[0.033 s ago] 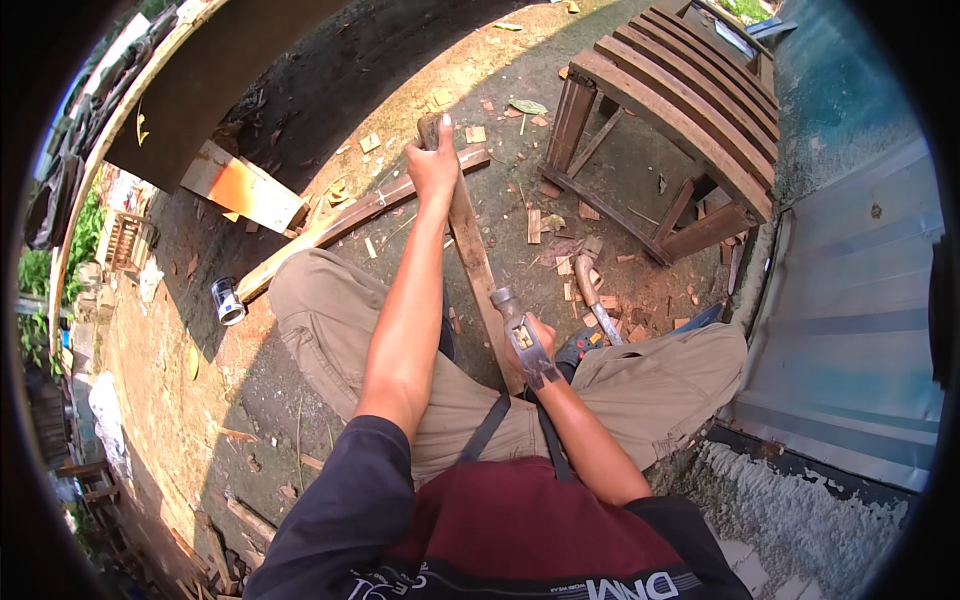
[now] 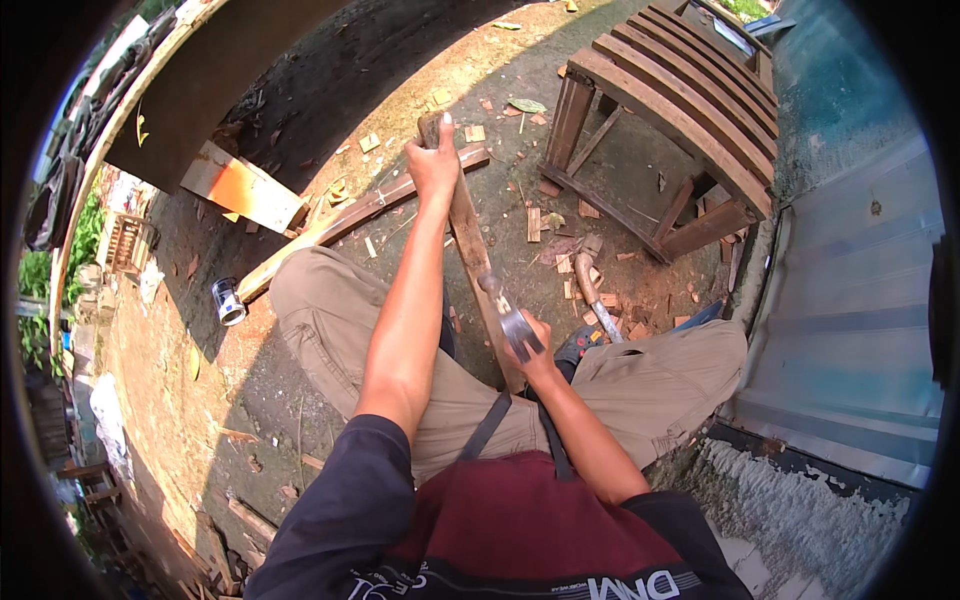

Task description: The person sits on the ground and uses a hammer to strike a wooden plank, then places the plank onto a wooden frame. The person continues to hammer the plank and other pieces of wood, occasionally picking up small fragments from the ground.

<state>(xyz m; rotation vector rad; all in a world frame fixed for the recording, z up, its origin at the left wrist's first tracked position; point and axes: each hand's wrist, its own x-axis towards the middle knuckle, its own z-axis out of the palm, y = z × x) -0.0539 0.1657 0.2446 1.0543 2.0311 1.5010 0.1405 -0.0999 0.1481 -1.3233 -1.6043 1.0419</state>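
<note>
A long wooden bar [image 2: 472,235] slants away from my lap between my legs. My left hand [image 2: 433,168] is closed round its far end, with the thumb laid along the top. My right hand [image 2: 533,345] is closed on a claw hammer [image 2: 513,320]; the grip hides most of the handle. The round face of the hammer head is against or just over the bar's near half; I cannot tell whether they touch. Under the bar's far end, a second wooden piece [image 2: 350,218] lies crosswise on the ground.
A slatted wooden bench [image 2: 690,90] stands at the far right beside a metal sheet wall [image 2: 850,330]. A tool with a curved wooden handle [image 2: 592,285] lies among wood chips right of the bar. To the left are a metal can [image 2: 228,302] and an orange-stained board [image 2: 243,187].
The hammer head has tilted and swung down and left, toward the bar. My right hand has turned slightly with it. My left hand and the bar have stayed in place.
</note>
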